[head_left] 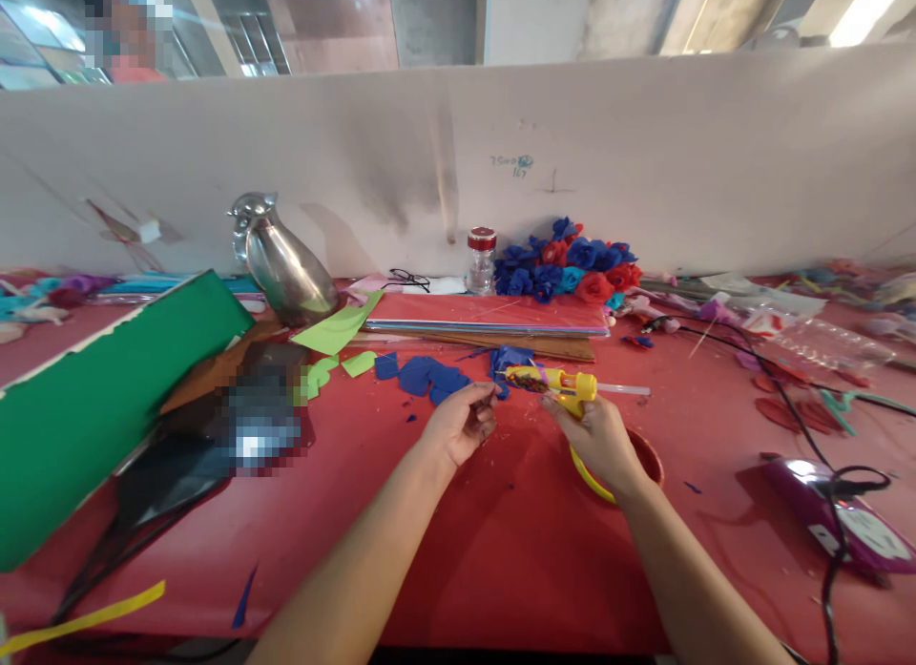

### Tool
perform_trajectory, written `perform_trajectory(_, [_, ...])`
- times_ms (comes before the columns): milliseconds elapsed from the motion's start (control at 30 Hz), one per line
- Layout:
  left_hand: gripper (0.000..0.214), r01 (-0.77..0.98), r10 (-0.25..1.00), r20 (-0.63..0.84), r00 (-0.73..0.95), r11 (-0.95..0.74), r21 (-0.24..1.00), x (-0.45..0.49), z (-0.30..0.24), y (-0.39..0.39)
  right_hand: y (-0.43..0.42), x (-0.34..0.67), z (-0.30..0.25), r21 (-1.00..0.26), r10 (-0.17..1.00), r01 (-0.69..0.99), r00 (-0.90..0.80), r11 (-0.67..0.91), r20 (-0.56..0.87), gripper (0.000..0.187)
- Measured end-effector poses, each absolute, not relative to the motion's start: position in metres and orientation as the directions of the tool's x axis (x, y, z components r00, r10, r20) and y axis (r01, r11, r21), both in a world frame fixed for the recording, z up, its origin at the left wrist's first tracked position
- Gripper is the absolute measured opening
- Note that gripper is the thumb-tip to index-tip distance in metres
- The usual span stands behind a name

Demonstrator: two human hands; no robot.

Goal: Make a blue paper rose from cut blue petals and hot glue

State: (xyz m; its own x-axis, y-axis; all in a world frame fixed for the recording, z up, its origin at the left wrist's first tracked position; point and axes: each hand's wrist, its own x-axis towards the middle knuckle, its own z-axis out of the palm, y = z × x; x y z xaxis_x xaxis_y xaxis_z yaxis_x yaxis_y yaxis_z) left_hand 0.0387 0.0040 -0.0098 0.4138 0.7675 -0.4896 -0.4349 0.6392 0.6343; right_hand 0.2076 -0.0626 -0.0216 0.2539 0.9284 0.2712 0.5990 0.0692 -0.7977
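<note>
Red tabletop (522,560) below, the right hand (599,438) partly hides a glue gun (565,383).

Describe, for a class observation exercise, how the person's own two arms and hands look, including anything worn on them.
The left hand and right hand are ungloved. The left forearm and right forearm are bare, with no sleeve, watch or bracelet visible. Small details, such as rings, are too blurred to tell.

The table (515,570) is red, and on it there are blue paper pieces (422,374), green paper pieces (359,363), a metal jug (292,269) and a purple socket box (808,498)
</note>
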Motion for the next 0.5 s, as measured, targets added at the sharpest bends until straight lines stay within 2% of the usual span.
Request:
perform_trajectory(167, [0.009,-0.441,0.771,-0.49,0.407,0.636,0.634,0.0386,-0.0089,0.0044,-0.0609,0.2095,-0.0255,-0.806,0.908,0.58,0.268,0.114,0.321,0.031])
perform_trajectory(500, [0.008,-0.451,0.795,-0.463,0.391,0.604,0.657,0.0396,-0.01,0.0022,-0.0629,0.2027,-0.0237,-0.829,0.927,0.521,0.171,0.202,0.333,0.031])
